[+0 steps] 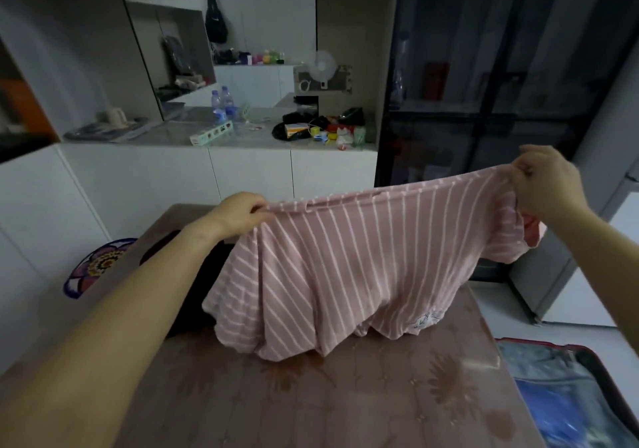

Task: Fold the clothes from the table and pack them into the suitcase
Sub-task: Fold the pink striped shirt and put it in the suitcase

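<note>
Both hands, left hand and right hand, pinch soft pink striped shirt.

Single head-worn view, looking forward and down — close over the table, cabinets beyond

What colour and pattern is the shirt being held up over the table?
The shirt is dusty pink with thin white stripes, seen clearly in the head view.

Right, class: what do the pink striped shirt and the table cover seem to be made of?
Pink striped shirt: soft matte knit, probably cotton jersey; it drapes and bunches in loose folds. Table cover: likely glossy plastic or vinyl with a brown flower print; light glints off it.
</note>
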`<state>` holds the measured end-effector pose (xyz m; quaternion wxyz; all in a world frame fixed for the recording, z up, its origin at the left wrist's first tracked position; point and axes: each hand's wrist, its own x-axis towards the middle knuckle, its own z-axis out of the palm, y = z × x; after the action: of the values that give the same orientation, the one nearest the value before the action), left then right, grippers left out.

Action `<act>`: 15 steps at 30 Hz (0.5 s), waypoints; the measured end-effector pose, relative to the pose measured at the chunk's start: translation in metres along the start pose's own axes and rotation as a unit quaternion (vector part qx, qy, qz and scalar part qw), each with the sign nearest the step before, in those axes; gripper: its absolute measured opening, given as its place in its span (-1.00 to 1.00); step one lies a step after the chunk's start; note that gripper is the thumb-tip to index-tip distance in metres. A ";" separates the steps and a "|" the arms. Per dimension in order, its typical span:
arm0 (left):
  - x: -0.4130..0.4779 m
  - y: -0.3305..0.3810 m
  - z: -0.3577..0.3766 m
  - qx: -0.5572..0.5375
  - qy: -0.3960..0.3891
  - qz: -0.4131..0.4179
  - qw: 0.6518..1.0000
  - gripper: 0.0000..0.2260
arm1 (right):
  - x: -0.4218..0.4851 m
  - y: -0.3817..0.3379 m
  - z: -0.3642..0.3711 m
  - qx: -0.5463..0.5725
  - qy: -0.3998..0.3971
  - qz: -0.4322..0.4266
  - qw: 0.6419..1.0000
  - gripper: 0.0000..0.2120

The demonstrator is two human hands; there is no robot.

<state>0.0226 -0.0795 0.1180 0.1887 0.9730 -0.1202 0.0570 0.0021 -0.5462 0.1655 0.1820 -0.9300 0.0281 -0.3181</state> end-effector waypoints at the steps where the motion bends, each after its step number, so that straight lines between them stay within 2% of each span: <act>1: 0.004 0.000 -0.003 -0.023 0.049 -0.018 0.998 -0.74 | 0.002 -0.002 0.001 0.001 -0.004 0.001 1.000 -0.72; 3: 0.014 0.002 -0.014 -0.056 0.131 -0.043 0.989 -0.72 | 0.009 -0.010 -0.001 0.015 0.000 0.004 1.000 -0.71; 6: 0.028 0.011 -0.042 -0.077 0.197 -0.054 0.976 -0.87 | 0.029 -0.024 -0.009 0.028 0.031 -0.002 0.999 -0.69; 8: 0.035 0.013 -0.061 -0.084 0.233 -0.043 0.968 -0.88 | 0.043 -0.029 -0.017 0.026 0.034 -0.028 0.999 -0.67; 12: 0.043 0.009 -0.094 -0.085 0.276 -0.022 0.957 -0.83 | 0.057 -0.032 -0.033 -0.032 -0.017 -0.098 0.995 -0.61; 15: 0.042 0.021 -0.110 -0.093 0.273 0.010 0.957 -0.85 | 0.066 -0.031 -0.034 -0.037 0.043 -0.106 0.993 -0.75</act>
<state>0.0509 -0.0650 0.2336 0.3032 0.8973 -0.0787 0.3110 0.0317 -0.5394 0.2400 0.1113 -0.9192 -0.0509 -0.3742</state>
